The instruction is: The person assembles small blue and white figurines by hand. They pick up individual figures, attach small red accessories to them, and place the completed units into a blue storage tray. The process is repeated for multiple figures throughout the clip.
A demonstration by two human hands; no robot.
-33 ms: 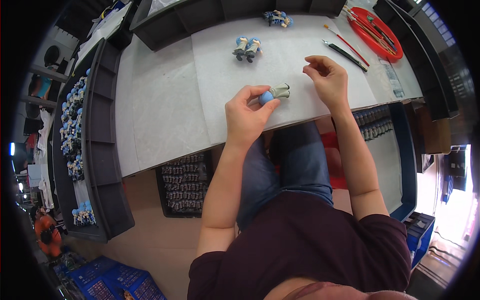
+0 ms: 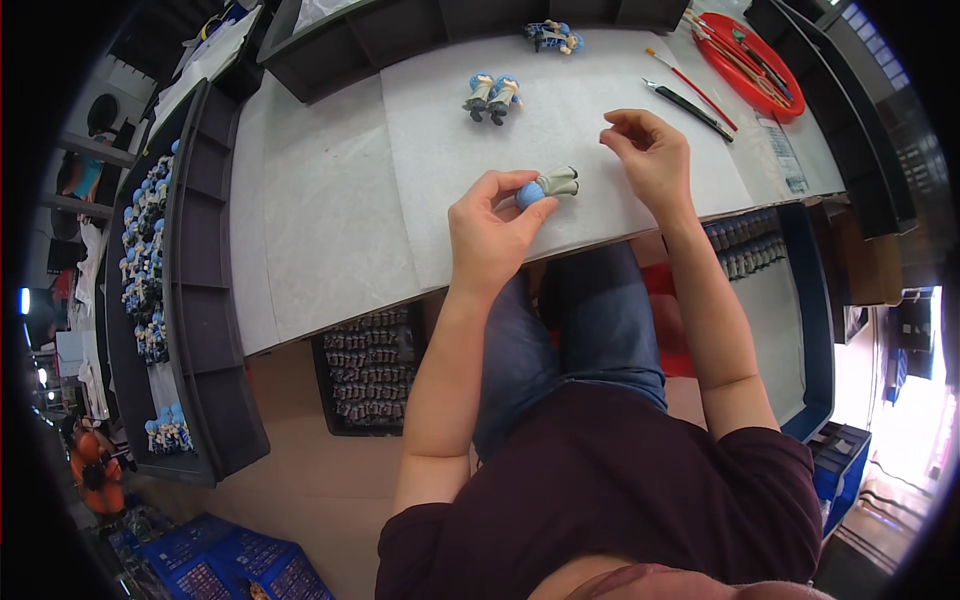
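Right now the small blue-headed figurine [image 2: 548, 187] sits pinched between the thumb and fingertips of my left hand [image 2: 487, 237], held just above the near edge of the white work mat [image 2: 440, 150]. My right hand [image 2: 650, 155] hovers beside it, fingertips drawn together as if nipping something tiny; whether anything is in them I cannot tell. Farther up the mat lie two like figurines [image 2: 492, 97] side by side, and another [image 2: 553, 37] beyond, so a few pieces look handled. Many more wait in the dark tray [image 2: 215, 330] on my left. A knife-like tool [image 2: 687, 104] and a red dish [image 2: 748, 55] sit on my right.
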